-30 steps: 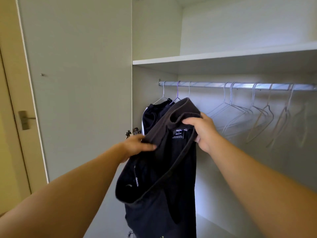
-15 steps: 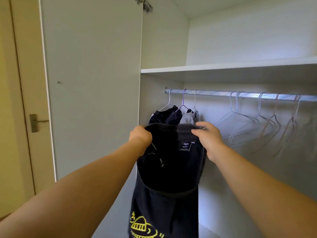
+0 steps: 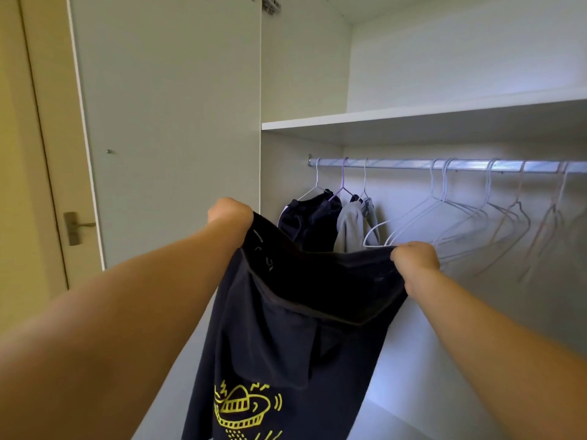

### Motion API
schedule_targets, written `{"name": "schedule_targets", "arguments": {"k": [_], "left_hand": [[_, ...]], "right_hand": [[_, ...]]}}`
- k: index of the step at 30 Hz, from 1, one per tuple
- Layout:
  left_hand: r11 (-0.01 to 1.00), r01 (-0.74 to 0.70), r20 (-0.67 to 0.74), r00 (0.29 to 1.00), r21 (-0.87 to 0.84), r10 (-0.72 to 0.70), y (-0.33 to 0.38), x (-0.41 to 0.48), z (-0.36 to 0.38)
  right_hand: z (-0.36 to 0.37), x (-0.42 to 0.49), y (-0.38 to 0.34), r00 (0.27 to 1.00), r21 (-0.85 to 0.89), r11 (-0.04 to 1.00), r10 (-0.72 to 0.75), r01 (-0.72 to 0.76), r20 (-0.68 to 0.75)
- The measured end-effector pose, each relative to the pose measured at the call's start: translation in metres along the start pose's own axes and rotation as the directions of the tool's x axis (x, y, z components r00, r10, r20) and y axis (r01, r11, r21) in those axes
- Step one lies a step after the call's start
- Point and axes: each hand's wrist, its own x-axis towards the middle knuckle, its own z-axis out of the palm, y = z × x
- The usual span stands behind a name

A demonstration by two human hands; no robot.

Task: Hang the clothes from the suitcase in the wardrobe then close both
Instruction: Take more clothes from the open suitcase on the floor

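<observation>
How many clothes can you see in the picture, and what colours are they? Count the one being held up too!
Dark blue with a yellow picture, held up: 1, the dark blue garment
Dark with a white stripe, hanging: 1, the striped dark garment
Grey, hanging: 1, the grey garment
Total: 3 that show; folds could hide another.

Findings: the navy garment (image 3: 286, 328) is running off the bottom edge, cutting its yellow print (image 3: 244, 408); shorts or trousers, undetermined. The fingertips of the left hand (image 3: 230, 212) and right hand (image 3: 414, 260) are lying hidden in its waistband. White lettering (image 3: 258, 235) there is showing too small to read. The held cloth is hiding the hung clothes (image 3: 309, 217) below. The rail (image 3: 397, 164) is leaving the right edge, and the hangers (image 3: 552, 223) there are blurring.
</observation>
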Motion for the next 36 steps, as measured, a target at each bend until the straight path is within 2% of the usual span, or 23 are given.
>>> {"name": "schedule_targets", "arguments": {"k": [1, 2, 4, 6, 7, 10, 11, 13, 16, 18, 20, 23, 26, 29, 33, 36], "left_hand": [[1.0, 0.012, 0.006, 1.0, -0.017, -0.012, -0.002, 0.003, 0.004], [0.981, 0.037, 0.02, 0.999, -0.192, -0.034, 0.0, 0.003, 0.01], [0.94, -0.073, 0.009, 0.997, -0.333, 0.081, 0.008, 0.0, 0.021], [0.909, -0.238, 0.057, 0.96, -0.344, 0.273, 0.022, -0.008, 0.032], [0.884, -0.327, 0.111, 0.918, -0.333, 0.382, 0.028, -0.012, 0.038], [0.785, -0.52, 0.209, 0.772, -0.336, 0.601, 0.041, -0.025, 0.046], [0.765, -0.546, 0.218, 0.746, -0.341, 0.629, 0.043, -0.027, 0.047], [0.747, -0.601, 0.158, 0.739, -0.283, 0.655, 0.043, -0.03, 0.052], [0.756, -0.636, 0.119, 0.748, -0.154, 0.653, 0.029, -0.029, 0.06], [0.785, -0.616, 0.192, 0.765, -0.06, 0.615, 0.01, -0.026, 0.071], [0.805, -0.593, 0.25, 0.781, 0.008, 0.572, -0.005, -0.029, 0.079], [0.838, -0.544, 0.243, 0.82, 0.046, 0.519, -0.019, -0.029, 0.082], [0.858, -0.498, 0.332, 0.837, 0.127, 0.436, -0.039, -0.025, 0.082], [0.897, -0.432, 0.283, 0.876, 0.096, 0.391, -0.05, -0.022, 0.086], [0.933, -0.349, 0.273, 0.893, -0.083, 0.358, -0.043, -0.02, 0.091], [0.926, -0.375, 0.312, 0.885, 0.035, 0.347, -0.042, -0.014, 0.1]], "right_hand": [[-0.002, -0.001, 0.0, 1.0, -0.093, 0.995, -0.026, 0.027, 0.015], [-0.004, -0.003, 0.0, 0.996, -0.216, 0.974, -0.053, 0.068, 0.072], [-0.003, -0.009, 0.001, 0.954, -0.471, 0.863, -0.041, 0.184, 0.298], [0.004, -0.017, -0.001, 0.882, -0.579, 0.751, -0.009, 0.317, 0.471], [0.009, -0.022, -0.004, 0.856, -0.558, 0.735, -0.058, 0.385, 0.514], [0.024, -0.027, -0.008, 0.819, -0.266, 0.86, -0.256, 0.435, 0.513], [0.026, -0.025, -0.007, 0.816, -0.19, 0.888, -0.276, 0.418, 0.507], [0.028, -0.024, -0.004, 0.826, -0.181, 0.889, -0.291, 0.42, 0.483], [0.026, -0.026, -0.005, 0.863, -0.105, 0.897, -0.372, 0.428, 0.342], [0.026, -0.03, -0.011, 0.878, -0.058, 0.903, -0.397, 0.426, 0.268], [0.027, -0.034, -0.018, 0.874, -0.013, 0.901, -0.418, 0.434, 0.249], [0.029, -0.034, -0.022, 0.892, 0.072, 0.915, -0.404, 0.398, 0.202], [0.026, -0.032, -0.023, 0.909, 0.11, 0.92, -0.388, 0.375, 0.15], [0.023, -0.03, -0.023, 0.906, 0.101, 0.919, -0.393, 0.381, 0.159], [0.014, -0.025, -0.021, 0.917, 0.124, 0.918, -0.388, 0.377, 0.091], [0.004, -0.024, -0.017, 0.921, 0.133, 0.917, -0.385, 0.375, 0.055]]}}
